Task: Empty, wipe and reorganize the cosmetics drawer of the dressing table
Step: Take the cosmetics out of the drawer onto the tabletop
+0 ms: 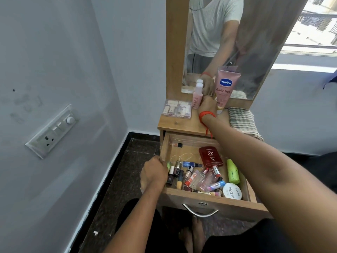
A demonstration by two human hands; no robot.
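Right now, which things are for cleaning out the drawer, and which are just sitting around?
For the job: drawer, gripped by the left hand; Vaseline tube in the right hand; red bottle, green bottle, white tub; striped cloth.
Just there: mirror, wall switchboard, window.

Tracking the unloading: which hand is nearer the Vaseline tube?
Right. The right hand is beside the Vaseline tube on the tabletop; the left hand grips the drawer by its left wall.
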